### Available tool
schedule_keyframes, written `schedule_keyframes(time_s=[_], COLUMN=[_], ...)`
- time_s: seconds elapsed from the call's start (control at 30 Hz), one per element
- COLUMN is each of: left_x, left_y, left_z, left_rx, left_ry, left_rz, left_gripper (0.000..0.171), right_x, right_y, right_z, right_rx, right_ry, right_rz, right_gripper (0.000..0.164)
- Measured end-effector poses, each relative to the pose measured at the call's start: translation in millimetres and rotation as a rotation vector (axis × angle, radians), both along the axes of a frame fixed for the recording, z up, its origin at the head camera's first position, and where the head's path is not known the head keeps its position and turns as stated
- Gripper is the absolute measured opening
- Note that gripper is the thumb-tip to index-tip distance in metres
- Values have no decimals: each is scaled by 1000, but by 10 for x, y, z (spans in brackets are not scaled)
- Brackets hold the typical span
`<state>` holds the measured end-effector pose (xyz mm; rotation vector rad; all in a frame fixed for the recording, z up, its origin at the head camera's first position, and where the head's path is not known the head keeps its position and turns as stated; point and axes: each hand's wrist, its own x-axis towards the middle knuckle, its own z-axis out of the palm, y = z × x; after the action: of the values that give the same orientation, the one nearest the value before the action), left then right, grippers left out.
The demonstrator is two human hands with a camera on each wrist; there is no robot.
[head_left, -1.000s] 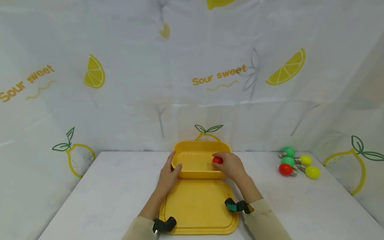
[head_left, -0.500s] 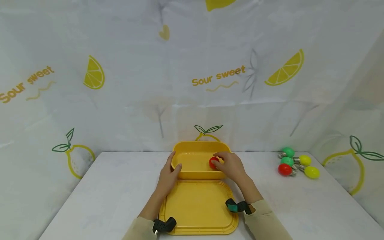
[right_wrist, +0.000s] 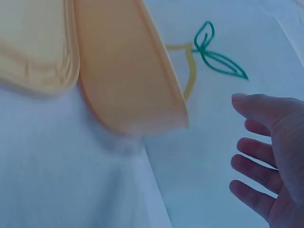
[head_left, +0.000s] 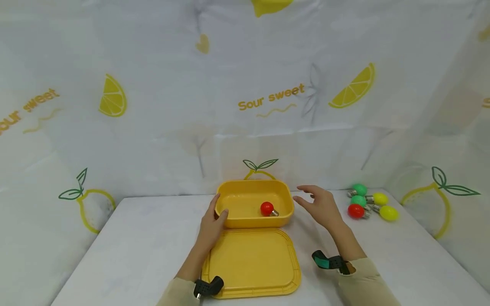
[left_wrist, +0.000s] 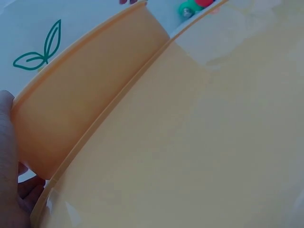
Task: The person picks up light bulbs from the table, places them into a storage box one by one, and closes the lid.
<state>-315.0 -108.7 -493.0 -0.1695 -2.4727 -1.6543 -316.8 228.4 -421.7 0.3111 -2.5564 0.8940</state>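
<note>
A yellow plastic box (head_left: 250, 223) stands at the back of the table, with a red light bulb (head_left: 266, 208) lying inside, its silver base pointing right. My left hand (head_left: 210, 227) holds the box by its left end, the thumb at the front corner and the fingers along the side. In the left wrist view, part of that hand (left_wrist: 7, 166) shows beside the box wall. My right hand (head_left: 320, 208) hovers just right of the box, holding nothing. Its thumb and fingers are spread apart in the right wrist view, where the hand (right_wrist: 280, 152) is off the box.
A flat yellow lid (head_left: 250, 263) lies in front of the box. At the back right of the white table are two green bulbs (head_left: 359, 201), a red bulb (head_left: 356, 211) and two yellow bulbs (head_left: 388, 213). A lemon-print cloth (head_left: 172, 127) hangs behind.
My right hand has let go of the red bulb, which now lies in the box, and has moved right, out of the box. The left hand stays at the box's left end.
</note>
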Motion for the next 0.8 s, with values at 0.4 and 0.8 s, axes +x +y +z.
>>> schedule_keyframes(time_s=[0.4, 0.8], left_x=[-12, -19], left_y=[-37, 6], left_z=[-11, -21], left_rx=[2, -17], left_ry=[11, 20], left_rz=[21, 10], left_gripper=[64, 64], right_x=[42, 152], right_y=[729, 1036], right_z=[-496, -688], right_rx=[-275, -273], right_ry=[447, 332], right_rz=[-276, -494], right_gripper=[43, 49])
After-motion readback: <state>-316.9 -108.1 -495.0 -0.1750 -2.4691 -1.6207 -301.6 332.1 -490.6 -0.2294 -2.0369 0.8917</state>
